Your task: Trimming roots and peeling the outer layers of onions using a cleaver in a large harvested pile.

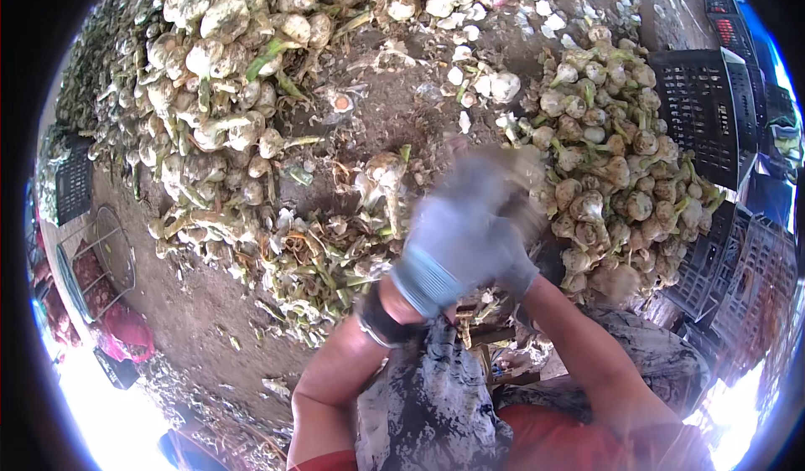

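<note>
My left hand point(449, 238), in a pale glove with a light blue cuff, is blurred by motion at the middle of the view. Just right of it and partly behind it is my right hand point(512, 251), also gloved. The two hands are together, and whatever is between them is too blurred to make out. A garlic bulb with its stalk point(385, 172) lies on the ground left of my hands. To the right rises a heap of trimmed garlic bulbs point(591, 207). Another heap of garlic bulbs point(226, 62), many with stalks, spreads at the upper left.
Black plastic crates point(695, 109) stand along the right, with grey crates point(758, 282) below them. Cut stalks and skins point(314, 257) litter the ground. At the left are a metal-framed stand point(104, 263), a red mesh sack point(126, 333) and a dark crate point(73, 182).
</note>
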`<act>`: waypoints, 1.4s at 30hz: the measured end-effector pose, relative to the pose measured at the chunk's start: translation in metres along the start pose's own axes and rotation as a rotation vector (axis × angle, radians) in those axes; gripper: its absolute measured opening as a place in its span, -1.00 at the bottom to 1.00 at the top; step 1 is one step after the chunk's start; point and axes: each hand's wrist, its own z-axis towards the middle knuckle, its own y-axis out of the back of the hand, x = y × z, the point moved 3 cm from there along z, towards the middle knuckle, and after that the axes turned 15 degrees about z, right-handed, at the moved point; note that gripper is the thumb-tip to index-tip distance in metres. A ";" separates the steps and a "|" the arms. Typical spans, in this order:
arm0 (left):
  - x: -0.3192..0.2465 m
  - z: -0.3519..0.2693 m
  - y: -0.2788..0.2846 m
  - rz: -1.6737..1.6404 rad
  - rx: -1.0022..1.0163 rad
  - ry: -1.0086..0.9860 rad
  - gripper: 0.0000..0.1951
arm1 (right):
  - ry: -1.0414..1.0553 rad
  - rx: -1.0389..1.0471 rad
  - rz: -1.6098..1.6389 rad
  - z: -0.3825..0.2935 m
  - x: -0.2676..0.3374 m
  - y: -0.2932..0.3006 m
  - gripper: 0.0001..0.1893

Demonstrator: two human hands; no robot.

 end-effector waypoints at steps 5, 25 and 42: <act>0.123 -0.024 0.008 0.676 0.318 0.821 -0.35 | 0.060 -0.144 0.205 0.014 0.032 0.016 -0.81; 0.108 -0.096 -0.019 -0.821 0.074 0.726 -0.45 | 0.302 0.128 -0.159 0.010 0.062 -0.013 -0.69; 0.121 -0.145 -0.004 0.072 0.075 0.334 -0.69 | 0.721 0.196 -1.049 -0.029 0.091 -0.029 -0.86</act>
